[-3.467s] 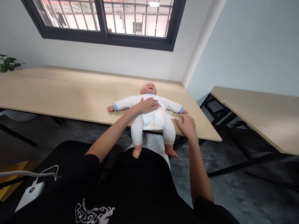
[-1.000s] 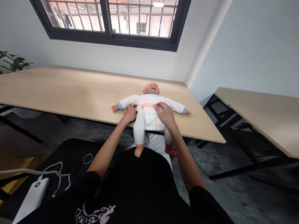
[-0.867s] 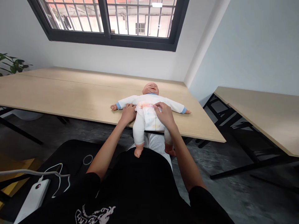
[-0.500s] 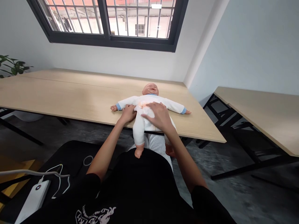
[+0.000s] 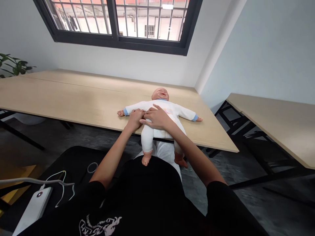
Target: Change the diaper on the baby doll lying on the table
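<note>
We have both hands on a baby doll [image 5: 172, 108], which lies on its back directly under our right hand and just beside our left. Our left hand [image 5: 136, 118] is at the doll's side by the hip, its fingers bent; we cannot tell whether they pinch anything. Our right hand [image 5: 157, 118] lies across the doll's belly and covers much of the diaper [image 5: 162, 134], its fingers pointing toward our left hand so that the fingertips of the two meet. We cannot tell whether these fingers grip the diaper's edge or only press on it.

Beyond our hands we see the doll's head [image 5: 160, 94], and its sleeved arms spread out to either side of them. Nearer to us than the grip, both legs hang over the edge of the wooden table [image 5: 93, 98], above our light trousers [image 5: 169, 152].

Well to the left of our left hand, and closer to us, a bracelet [image 5: 92, 167] and a white device [image 5: 33, 208] with a cable lie on a black seat [image 5: 76, 157]. Farther off beyond that hand stands a plant [image 5: 16, 67]. A second table [image 5: 278, 111] is well apart, to the right of our right hand, and a barred window [image 5: 114, 40] is beyond both.
</note>
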`<state>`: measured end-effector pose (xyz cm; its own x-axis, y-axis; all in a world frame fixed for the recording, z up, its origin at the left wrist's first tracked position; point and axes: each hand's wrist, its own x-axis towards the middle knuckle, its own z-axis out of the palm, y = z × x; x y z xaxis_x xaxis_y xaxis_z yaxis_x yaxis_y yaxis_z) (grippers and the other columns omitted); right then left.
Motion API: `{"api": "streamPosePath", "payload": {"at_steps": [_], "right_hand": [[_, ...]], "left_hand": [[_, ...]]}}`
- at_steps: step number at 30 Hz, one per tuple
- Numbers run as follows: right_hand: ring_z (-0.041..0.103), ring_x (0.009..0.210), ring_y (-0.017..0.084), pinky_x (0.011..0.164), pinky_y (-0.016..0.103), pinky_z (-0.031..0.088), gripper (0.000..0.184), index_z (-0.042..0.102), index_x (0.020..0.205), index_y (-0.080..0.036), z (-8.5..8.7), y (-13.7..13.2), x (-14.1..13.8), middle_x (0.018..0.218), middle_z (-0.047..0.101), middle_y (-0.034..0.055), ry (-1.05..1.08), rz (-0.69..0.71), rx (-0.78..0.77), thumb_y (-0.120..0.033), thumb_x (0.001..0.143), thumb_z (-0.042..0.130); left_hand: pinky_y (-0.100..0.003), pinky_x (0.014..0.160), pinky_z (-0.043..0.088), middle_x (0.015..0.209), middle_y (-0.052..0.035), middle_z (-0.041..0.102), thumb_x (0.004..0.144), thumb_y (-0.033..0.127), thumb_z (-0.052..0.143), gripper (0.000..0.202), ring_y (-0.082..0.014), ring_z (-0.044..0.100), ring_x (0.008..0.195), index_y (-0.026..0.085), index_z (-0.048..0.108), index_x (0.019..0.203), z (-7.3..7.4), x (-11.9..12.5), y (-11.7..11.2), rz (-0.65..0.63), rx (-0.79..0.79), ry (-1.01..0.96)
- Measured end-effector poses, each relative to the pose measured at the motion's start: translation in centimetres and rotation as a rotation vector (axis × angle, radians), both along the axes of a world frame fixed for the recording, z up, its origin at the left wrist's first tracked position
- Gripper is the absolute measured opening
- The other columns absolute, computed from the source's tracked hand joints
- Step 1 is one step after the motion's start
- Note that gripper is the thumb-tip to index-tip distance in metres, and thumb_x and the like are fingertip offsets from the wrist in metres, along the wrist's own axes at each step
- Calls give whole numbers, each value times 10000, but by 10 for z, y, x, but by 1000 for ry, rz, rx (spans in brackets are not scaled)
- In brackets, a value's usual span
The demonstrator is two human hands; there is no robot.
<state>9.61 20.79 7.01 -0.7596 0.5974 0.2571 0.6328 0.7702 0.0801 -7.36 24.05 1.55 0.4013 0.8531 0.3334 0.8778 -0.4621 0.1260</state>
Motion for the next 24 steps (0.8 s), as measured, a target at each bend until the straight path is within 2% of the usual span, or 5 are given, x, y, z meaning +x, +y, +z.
{"api": "streamPosePath", "payload": {"at_steps": [5, 10, 13, 19, 24], "right_hand": [[559, 1050, 255, 953, 427, 349, 590, 739, 934, -133, 9, 13, 7, 987, 712, 109, -107, -49, 87, -481, 1094, 289], [557, 1024, 243, 942, 405, 311, 580, 724, 868, -132, 21, 15, 29, 949, 708, 97, -2, -152, 84, -425, 1103, 282], [559, 1038, 243, 944, 393, 316, 544, 704, 871, -137, 18, 11, 30, 940, 693, 89, 62, -138, 40, -433, 1096, 307], [557, 1032, 214, 946, 345, 381, 200, 596, 1071, -147, -5, 11, 16, 1084, 644, 80, 322, -118, -129, -308, 988, 512], [531, 1056, 238, 967, 375, 448, 307, 516, 1061, -117, -16, 29, 18, 1117, 577, 128, 582, -166, -210, -240, 802, 626]], "left_hand": [[-427, 889, 389, 1123, -106, 726, 966, 188, 493, 315, -304, 615, 1092, 218, 734, 1166, 2, -16, -8, 25, 92, -45], [-413, 879, 397, 1066, -117, 732, 996, 175, 449, 376, -296, 631, 1067, 225, 726, 1244, 10, -42, -13, 152, 161, -143], [-393, 864, 408, 1032, -110, 728, 1007, 206, 462, 358, -290, 642, 1044, 228, 732, 1241, 16, -45, -12, 137, 193, -201], [-336, 842, 434, 937, -69, 731, 970, 132, 459, 386, -230, 669, 917, 214, 726, 1236, 19, -11, -2, -71, 233, -405], [-287, 806, 471, 887, -33, 733, 917, 89, 450, 416, -184, 651, 816, 203, 747, 1184, 17, 19, 6, -234, 203, -654]]}}
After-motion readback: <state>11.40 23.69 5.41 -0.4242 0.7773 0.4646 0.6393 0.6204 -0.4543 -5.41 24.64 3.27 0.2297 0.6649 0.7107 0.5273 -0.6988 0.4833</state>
